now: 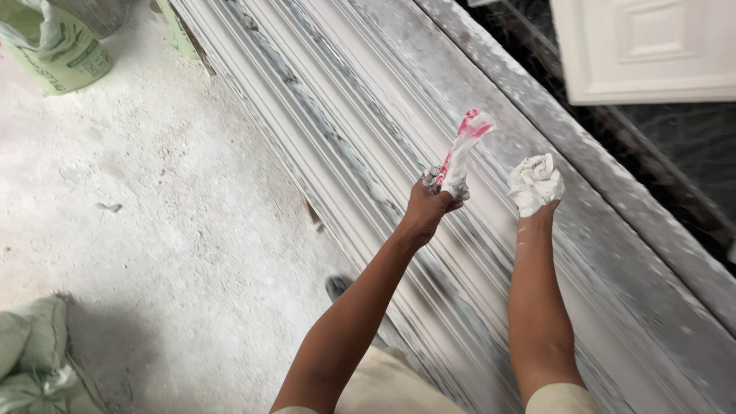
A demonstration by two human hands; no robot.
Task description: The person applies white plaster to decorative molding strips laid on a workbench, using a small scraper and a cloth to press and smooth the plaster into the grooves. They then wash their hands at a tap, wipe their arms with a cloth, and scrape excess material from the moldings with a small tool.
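My left hand (426, 205) is closed around a narrow red-and-white tool caked in plaster (463, 150), which points up and away over a long ribbed white moulding (337, 130). My right hand (534, 184) is coated in white plaster and closed on a lump of wet plaster, resting against the moulding's right side. Both forearms reach forward from the bottom of the view. The moulding runs diagonally from the upper left to the lower right, streaked white and grey.
A dusty white floor (153, 199) lies to the left. A green sack (57, 46) stands at the upper left, and a grey-green sack (34, 353) at the lower left. A white panelled door (644, 46) and dark marbled floor (682, 146) are at the upper right.
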